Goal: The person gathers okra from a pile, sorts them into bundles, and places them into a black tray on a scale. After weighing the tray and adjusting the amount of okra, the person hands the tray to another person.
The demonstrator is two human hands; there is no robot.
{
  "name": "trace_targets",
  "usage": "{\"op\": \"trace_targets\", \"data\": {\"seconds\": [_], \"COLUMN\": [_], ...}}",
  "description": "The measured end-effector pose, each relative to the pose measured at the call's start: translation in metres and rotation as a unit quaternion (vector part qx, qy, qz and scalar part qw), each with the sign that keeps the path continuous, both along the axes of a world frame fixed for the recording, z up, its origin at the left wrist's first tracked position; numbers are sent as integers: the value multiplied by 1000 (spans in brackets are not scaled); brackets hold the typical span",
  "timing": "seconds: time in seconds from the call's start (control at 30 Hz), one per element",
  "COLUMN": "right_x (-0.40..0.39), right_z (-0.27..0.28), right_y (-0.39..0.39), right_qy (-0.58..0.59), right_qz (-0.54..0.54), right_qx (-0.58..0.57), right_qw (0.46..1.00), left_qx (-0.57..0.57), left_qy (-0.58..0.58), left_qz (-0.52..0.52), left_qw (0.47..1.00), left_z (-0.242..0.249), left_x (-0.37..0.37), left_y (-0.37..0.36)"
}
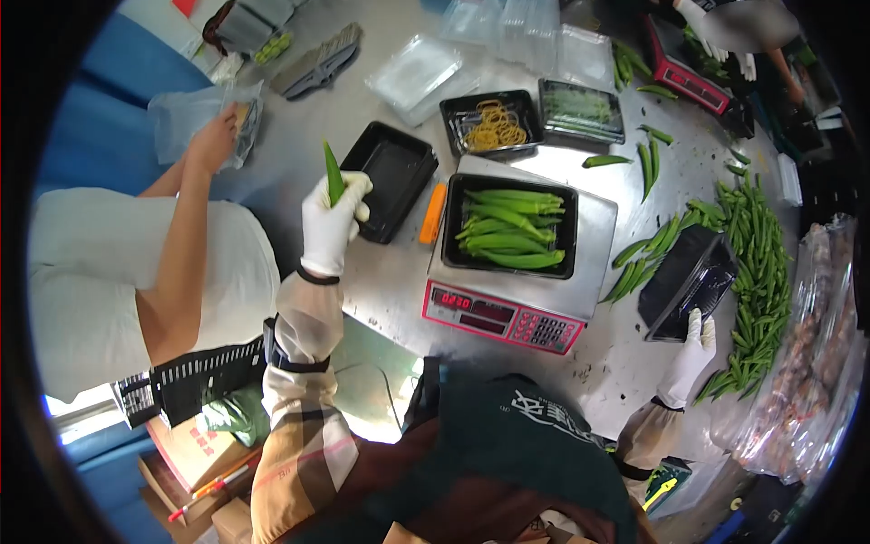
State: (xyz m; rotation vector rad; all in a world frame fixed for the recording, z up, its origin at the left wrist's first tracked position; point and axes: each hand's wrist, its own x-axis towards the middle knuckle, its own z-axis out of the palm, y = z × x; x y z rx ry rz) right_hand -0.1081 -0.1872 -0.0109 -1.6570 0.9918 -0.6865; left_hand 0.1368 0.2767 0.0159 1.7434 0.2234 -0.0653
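My left hand (333, 216), in a white glove, is closed around a single okra pod (333, 172) that points upward. It is beside an unfilled black tray (391, 181) on the steel table. At the right, my gloved right hand (692, 358) has its fingers on the near rim of another black tray (675, 281), which sits tilted against the okra pile (757, 272). Between my hands, a black tray of okra (512, 228) rests on a red-trimmed scale (503, 313). Its red display seems to read 0.230.
An orange knife-like tool (433, 214) lies left of the scale. Behind are a tray of rubber bands (494, 125), a wrapped tray (582, 111) and clear lids (415, 72). A person (154, 272) stands left, handling a plastic bag; another works at a second scale (689, 68).
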Motion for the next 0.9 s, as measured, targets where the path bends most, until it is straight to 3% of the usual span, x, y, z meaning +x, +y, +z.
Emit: {"op": "trace_targets", "data": {"seconds": [0.13, 0.27, 0.33, 0.4, 0.47, 0.53, 0.6, 0.67, 0.73, 0.83, 0.9], "right_x": [3, 7, 10, 17, 24, 33, 38, 44, 49, 54, 56], "right_z": [-6, -20, -21, -17, -7, -5, -8, -11, -15, -20, -24], "right_y": [6, 4, 5, 15, 25, 33, 35, 40, 39, 43, 44], "right_qy": [-24, -17, -23, -38, -11, 4, 24, 25, 26, 22, 35], "right_qz": [11, 18, 22, 37, 73, 99, 130, 109, 113, 107, 123], "right_qx": [41, 29, 32, 35, 20, 20, 5, 19, 29, 48, 35], "right_qw": [999, 999, 999, 998, 997, 995, 991, 994, 993, 993, 991], "left_qx": [-13, 6, 10, 105, 235, 189, 145, 55, -11, 10, 1], "left_qy": [-6, 30, -4, -36, -200, -15, -13, 66, 114, 46, -1], "left_qz": [9, -68, -92, -129, -152, -197, -184, -160, -80, 32, 107], "left_qw": [1000, 997, 996, 985, 939, 962, 972, 983, 990, 998, 994], "left_z": [8, -12, -33, -61, -85, -87, -81, -54, -44, -37, -62], "left_x": [-5, -12, -13, -15, -19, -15, -4, 16, 43, 84, 117], "left_y": [-17, -44, -59, -69, -75, -76, -69, -50, -12, 46, 93]}}
